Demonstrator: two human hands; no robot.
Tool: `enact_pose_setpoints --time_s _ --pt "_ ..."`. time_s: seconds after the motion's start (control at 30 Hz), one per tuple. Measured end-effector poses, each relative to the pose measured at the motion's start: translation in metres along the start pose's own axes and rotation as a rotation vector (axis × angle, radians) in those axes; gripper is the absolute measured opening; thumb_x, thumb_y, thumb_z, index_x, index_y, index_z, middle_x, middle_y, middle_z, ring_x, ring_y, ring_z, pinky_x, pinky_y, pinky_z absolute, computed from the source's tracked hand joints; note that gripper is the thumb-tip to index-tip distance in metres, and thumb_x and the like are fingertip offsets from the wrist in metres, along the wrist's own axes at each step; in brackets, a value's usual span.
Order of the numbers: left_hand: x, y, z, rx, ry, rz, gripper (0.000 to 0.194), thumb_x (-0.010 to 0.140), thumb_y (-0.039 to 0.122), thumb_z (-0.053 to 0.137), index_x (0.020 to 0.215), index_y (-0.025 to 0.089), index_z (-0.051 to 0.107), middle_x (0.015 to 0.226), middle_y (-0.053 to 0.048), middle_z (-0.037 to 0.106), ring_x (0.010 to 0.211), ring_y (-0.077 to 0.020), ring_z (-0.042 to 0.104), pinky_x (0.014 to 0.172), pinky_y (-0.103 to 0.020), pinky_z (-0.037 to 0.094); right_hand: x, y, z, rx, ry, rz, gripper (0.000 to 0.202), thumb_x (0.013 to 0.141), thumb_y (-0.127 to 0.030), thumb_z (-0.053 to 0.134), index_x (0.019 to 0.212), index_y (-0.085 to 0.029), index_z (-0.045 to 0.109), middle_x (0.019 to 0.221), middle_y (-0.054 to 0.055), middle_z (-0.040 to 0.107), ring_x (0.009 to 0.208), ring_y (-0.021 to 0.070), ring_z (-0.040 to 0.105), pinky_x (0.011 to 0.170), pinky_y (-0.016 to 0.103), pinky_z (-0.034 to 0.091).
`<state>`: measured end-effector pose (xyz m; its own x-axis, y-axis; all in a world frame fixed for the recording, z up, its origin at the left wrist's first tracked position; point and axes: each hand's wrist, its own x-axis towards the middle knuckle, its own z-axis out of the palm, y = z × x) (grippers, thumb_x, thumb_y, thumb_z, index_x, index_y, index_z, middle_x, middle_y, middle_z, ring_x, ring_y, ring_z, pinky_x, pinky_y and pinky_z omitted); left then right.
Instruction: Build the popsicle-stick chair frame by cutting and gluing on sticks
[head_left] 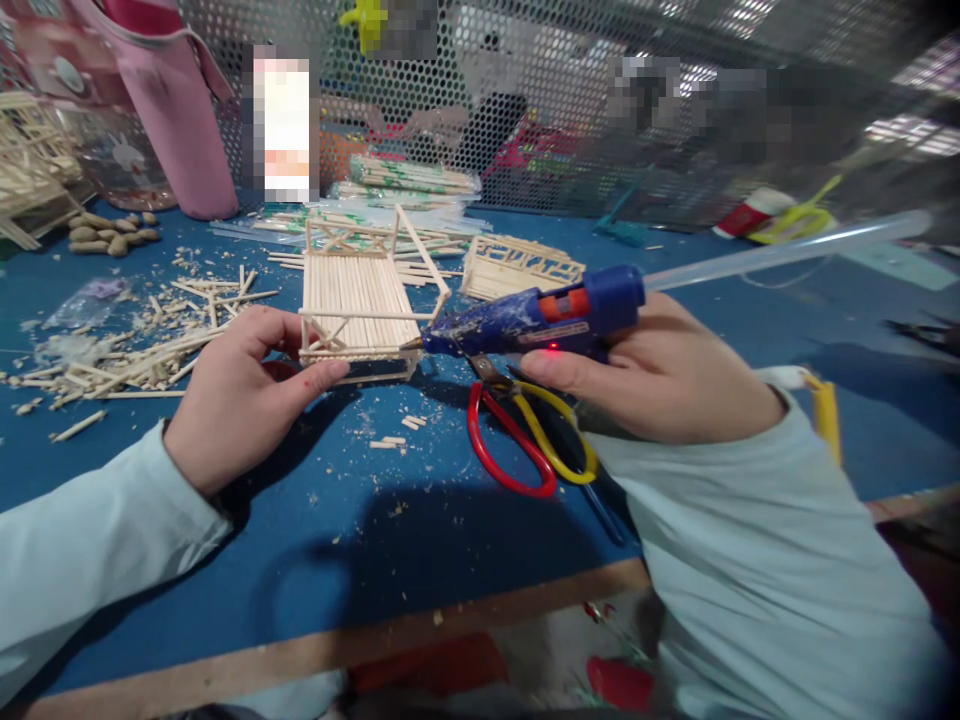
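Note:
My left hand [251,385] grips the near left corner of a small model made of thin wooden sticks [358,290], thumb in front and fingers behind. The model has a slatted floor, low railings and a slanting stick at its far right. In my right hand [660,375] is a blue hot glue gun [525,318], its red light lit and a long clear glue stick [787,252] poking out of its back. The nozzle meets the model's near right edge, or hovers just by it; I cannot tell which. Red-and-yellow-handled scissors [517,430] lie below the gun.
Loose stick offcuts [150,350] litter the blue table [300,560] on the left. Peanuts [112,235] and a pink bottle [176,110] stand behind them. Bagged sticks [409,180] and another stick piece [521,265] lie farther back, before a perforated metal screen [555,150].

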<state>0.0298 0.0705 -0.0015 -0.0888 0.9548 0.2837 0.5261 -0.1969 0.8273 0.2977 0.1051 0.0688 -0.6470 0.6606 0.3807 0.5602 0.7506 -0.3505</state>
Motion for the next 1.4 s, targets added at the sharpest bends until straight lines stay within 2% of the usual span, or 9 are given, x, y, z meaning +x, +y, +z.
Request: enact_pose_setpoints --time_s 0.27,0.37,0.47,0.6,0.73,0.87,0.97,1.13,1.4 --pt "-0.001 -0.001 0.0 -0.003 0.007 0.014 0.019 0.073 0.034 0.067 0.079 0.019 0.056 0.083 -0.004 0.062 0.076 -0.0176 0.057 0.073 -0.038 0.052 -0.011 0.03 -0.03 0.037 0.129 0.297 0.03 0.082 -0.044 0.056 0.064 -0.021 0.063 0.049 0.0 0.053 0.043 0.0107 0.046 0.046 0.026 0.039" --pt "-0.001 -0.001 0.0 0.018 0.001 0.016 0.021 0.074 0.036 0.066 0.079 0.018 0.057 0.084 -0.005 0.063 0.076 -0.0184 0.058 0.073 -0.039 0.051 -0.004 0.049 -0.026 -0.219 0.141 0.418 0.018 0.081 -0.035 0.056 0.083 -0.019 0.065 0.069 0.007 0.062 0.062 0.0176 0.056 0.061 0.031 0.045" --pt "-0.001 0.001 0.0 0.039 0.006 0.013 0.021 0.073 0.036 0.066 0.079 0.018 0.057 0.084 -0.005 0.062 0.076 -0.0183 0.057 0.073 -0.038 0.051 0.01 0.068 -0.002 -0.432 -0.005 0.583 0.044 0.083 -0.027 0.047 0.125 -0.011 0.049 0.109 0.021 0.064 0.09 0.0301 0.062 0.079 0.043 0.048" --pt "-0.001 0.004 -0.002 0.06 0.015 0.027 0.019 0.074 0.035 0.065 0.078 0.019 0.056 0.085 -0.004 0.061 0.078 -0.0181 0.056 0.072 -0.037 0.05 0.019 0.08 0.019 -0.449 -0.119 0.54 0.054 0.072 -0.014 0.054 0.126 -0.01 0.05 0.123 0.02 0.06 0.11 0.0319 0.058 0.094 0.045 0.046" --pt "-0.002 0.002 -0.002 0.071 0.011 0.043 0.017 0.074 0.034 0.065 0.078 0.02 0.057 0.084 -0.004 0.061 0.079 -0.0186 0.057 0.07 -0.036 0.051 0.012 0.037 0.013 -0.395 0.034 0.307 0.028 0.078 -0.019 0.053 0.103 -0.021 0.067 0.095 0.009 0.07 0.09 0.0262 0.064 0.085 0.04 0.049" --pt "0.0 0.0 0.0 -0.01 -0.007 -0.008 0.021 0.072 0.036 0.066 0.083 0.022 0.055 0.086 -0.004 0.061 0.081 -0.0205 0.058 0.07 -0.037 0.051 0.011 -0.026 0.022 -0.096 -0.376 -0.055 0.021 0.088 -0.021 0.051 0.086 -0.022 0.072 0.085 0.002 0.072 0.079 0.0157 0.065 0.072 0.027 0.046" --pt "-0.001 0.005 0.0 -0.098 0.034 -0.036 0.032 0.068 0.03 0.067 0.094 0.025 0.051 0.087 -0.002 0.055 0.081 -0.0196 0.056 0.066 -0.035 0.048 0.014 -0.044 0.04 -0.173 -0.476 -0.061 0.017 0.087 -0.024 0.057 0.093 -0.022 0.073 0.091 0.004 0.072 0.082 0.0169 0.065 0.066 0.026 0.041" --pt "-0.016 0.025 -0.008 -0.023 0.355 0.165 0.021 0.073 0.024 0.06 0.088 0.027 0.046 0.084 0.001 0.047 0.073 -0.016 0.048 0.068 -0.034 0.041 0.019 -0.041 0.056 -0.233 -0.53 -0.011 0.02 0.089 -0.031 0.056 0.093 -0.021 0.073 0.096 0.005 0.071 0.088 0.0201 0.064 0.064 0.027 0.037" --pt "-0.03 0.024 0.003 0.212 -0.176 0.295 0.014 0.084 0.026 0.055 0.075 0.024 0.065 0.062 0.003 0.065 0.051 -0.0118 0.057 0.048 -0.025 0.041 0.02 -0.048 0.059 -0.179 -0.522 -0.017 0.016 0.088 -0.022 0.052 0.084 -0.018 0.067 0.09 0.005 0.069 0.082 0.0176 0.061 0.062 0.028 0.032"
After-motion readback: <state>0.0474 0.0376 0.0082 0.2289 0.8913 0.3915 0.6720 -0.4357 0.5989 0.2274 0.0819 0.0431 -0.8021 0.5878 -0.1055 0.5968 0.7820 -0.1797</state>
